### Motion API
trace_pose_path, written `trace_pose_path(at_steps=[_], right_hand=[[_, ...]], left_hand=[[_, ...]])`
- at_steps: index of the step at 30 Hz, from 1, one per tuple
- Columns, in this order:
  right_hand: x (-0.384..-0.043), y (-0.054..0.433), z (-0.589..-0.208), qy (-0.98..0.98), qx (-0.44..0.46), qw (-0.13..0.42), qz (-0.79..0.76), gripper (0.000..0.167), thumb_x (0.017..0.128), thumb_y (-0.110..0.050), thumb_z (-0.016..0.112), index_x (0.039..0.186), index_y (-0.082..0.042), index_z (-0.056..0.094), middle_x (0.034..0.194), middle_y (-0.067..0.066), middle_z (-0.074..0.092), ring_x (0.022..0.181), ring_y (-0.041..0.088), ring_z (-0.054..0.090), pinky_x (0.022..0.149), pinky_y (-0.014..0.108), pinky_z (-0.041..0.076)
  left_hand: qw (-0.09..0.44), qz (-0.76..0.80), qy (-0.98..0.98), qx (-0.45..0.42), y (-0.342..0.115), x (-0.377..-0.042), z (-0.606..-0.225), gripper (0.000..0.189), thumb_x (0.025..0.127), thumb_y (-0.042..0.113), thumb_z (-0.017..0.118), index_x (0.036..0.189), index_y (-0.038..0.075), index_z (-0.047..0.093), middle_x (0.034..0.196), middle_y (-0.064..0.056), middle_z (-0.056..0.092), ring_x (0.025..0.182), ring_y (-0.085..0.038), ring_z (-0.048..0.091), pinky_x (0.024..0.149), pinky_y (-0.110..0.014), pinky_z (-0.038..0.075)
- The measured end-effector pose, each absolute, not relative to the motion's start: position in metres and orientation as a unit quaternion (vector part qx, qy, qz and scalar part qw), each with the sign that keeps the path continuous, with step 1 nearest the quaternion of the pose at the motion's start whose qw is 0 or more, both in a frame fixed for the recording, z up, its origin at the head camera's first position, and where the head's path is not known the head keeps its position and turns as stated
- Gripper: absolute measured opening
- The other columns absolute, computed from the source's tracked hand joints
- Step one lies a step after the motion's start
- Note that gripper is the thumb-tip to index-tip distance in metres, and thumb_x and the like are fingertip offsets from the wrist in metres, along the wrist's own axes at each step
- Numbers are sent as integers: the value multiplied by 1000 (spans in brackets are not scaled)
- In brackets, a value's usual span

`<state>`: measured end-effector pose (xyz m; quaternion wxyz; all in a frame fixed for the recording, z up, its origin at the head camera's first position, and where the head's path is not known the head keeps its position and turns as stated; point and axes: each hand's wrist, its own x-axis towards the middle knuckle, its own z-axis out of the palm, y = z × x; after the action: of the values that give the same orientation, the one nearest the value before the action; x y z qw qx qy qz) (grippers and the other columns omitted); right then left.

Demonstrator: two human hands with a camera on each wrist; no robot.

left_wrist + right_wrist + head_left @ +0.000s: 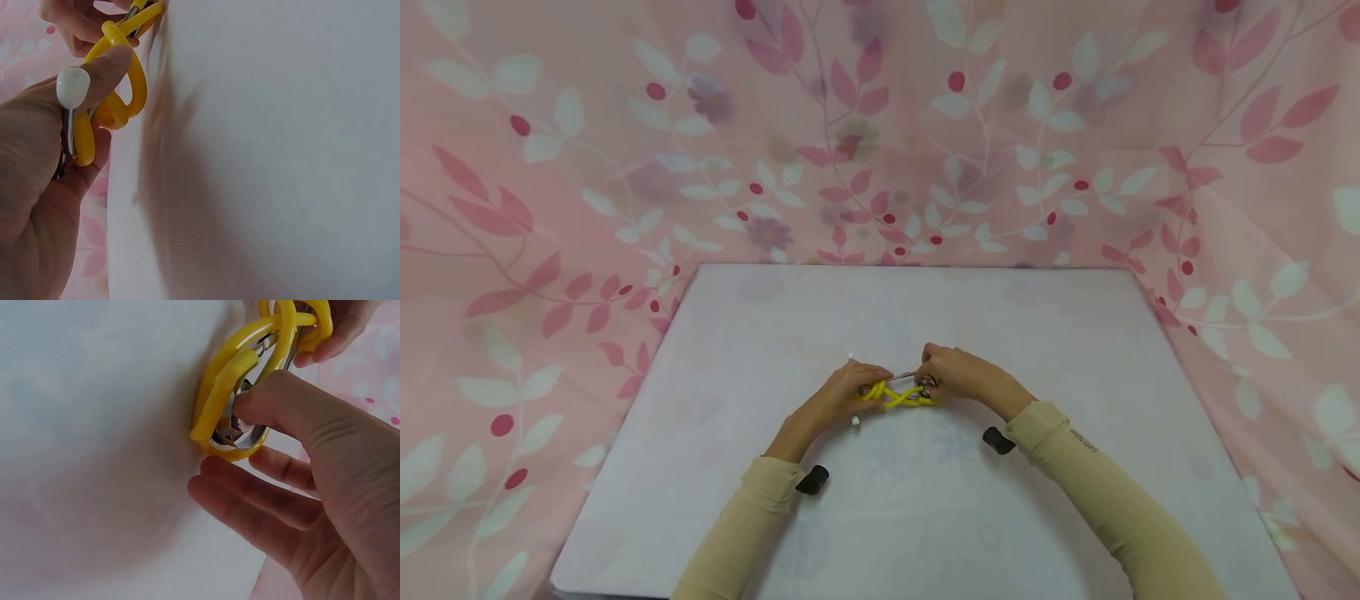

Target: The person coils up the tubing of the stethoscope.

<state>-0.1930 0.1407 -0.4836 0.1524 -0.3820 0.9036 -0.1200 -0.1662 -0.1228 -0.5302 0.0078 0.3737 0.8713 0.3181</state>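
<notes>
Between the two hands, just above the table, is what looks like a slingshot: a shiny metal frame point(902, 377) wound with yellow rubber tubing point(897, 398). White knobs point(74, 87) tip its prongs on the left side. My left hand point(856, 388) grips the pronged end, its thumb over a loop of tubing in the left wrist view. On the other end is my right hand point(958, 377), its thumb pressed at the silver ring point(255, 435). Below that ring, in the right wrist view, the other fingers point(250, 503) extend loosely, some touching the tubing. Part of the frame is hidden by the hands.
A white-covered table point(760, 308) lies beneath both forearms. Pink leaf-patterned cloth point(880, 167) hangs behind it and at both sides. A black wrist mount point(812, 480) shows near the left cuff, another point(997, 441) near the right one.
</notes>
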Motion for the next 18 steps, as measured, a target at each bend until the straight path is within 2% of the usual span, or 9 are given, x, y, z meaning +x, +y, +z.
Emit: trace_pose_path(at_steps=[4, 10, 13, 16, 18], right_hand=[[-193, 139, -481, 906, -372, 165, -119, 22, 84, -13, 72, 106, -17, 76, 107, 7, 60, 85, 16, 55, 78, 39, 48], [-194, 143, -484, 897, -374, 190, -137, 22, 83, -13, 71, 104, -17, 76, 109, 5, 62, 85, 14, 54, 75, 32, 47], [-191, 148, -487, 893, -382, 186, -148, 22, 85, -14, 69, 106, -15, 75, 112, 5, 64, 86, 14, 55, 77, 33, 48], [-187, 152, -490, 896, -386, 173, -139, 26, 86, -25, 71, 110, -15, 72, 120, 4, 63, 91, 15, 60, 83, 36, 51], [-183, 153, -493, 901, -386, 157, -121, 37, 85, -38, 75, 114, -15, 70, 125, 4, 62, 97, 18, 62, 86, 40, 52]], left_hand=[[5, 327, 869, 370, -122, -166, -531, 48, 80, 21, 82, 124, 9, 67, 123, -5, 69, 116, -24, 61, 110, -62, 34], [18, 324, 875, 360, -125, -166, -539, 47, 83, 22, 80, 125, 8, 67, 124, -5, 69, 117, -23, 62, 112, -59, 33], [17, 327, 876, 355, -126, -167, -544, 47, 84, 24, 79, 127, 9, 66, 125, -4, 68, 119, -22, 61, 114, -57, 32], [14, 338, 874, 348, -126, -167, -546, 48, 83, 25, 79, 128, 11, 65, 127, -3, 67, 120, -22, 61, 115, -56, 30], [15, 343, 874, 344, -127, -168, -547, 48, 84, 25, 78, 128, 12, 65, 127, -2, 67, 121, -22, 60, 116, -55, 30]])
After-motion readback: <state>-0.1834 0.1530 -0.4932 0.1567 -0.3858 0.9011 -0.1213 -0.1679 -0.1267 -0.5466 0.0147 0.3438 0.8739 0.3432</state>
